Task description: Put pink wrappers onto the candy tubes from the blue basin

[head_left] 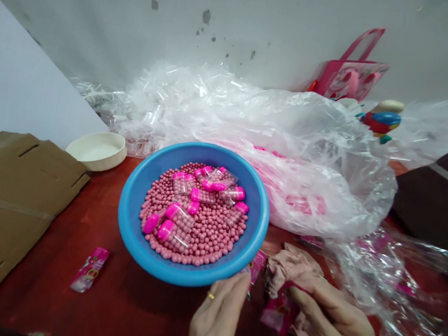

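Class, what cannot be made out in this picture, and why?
Head view:
Any print on the pink packet in the right hand: blurred.
Wrapper beyond the left hand: partly hidden by that hand.
Floor of the blue basin: covered by beads.
Cardboard box: cut off by the left edge.
Pink shapes through the plastic bag: clouded by its film.

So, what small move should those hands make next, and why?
Perhaps bring the pink packet in the right hand over to the left hand, so both can steady it. Only the right hand grips it, and the left hand is close by, beside the blue basin.
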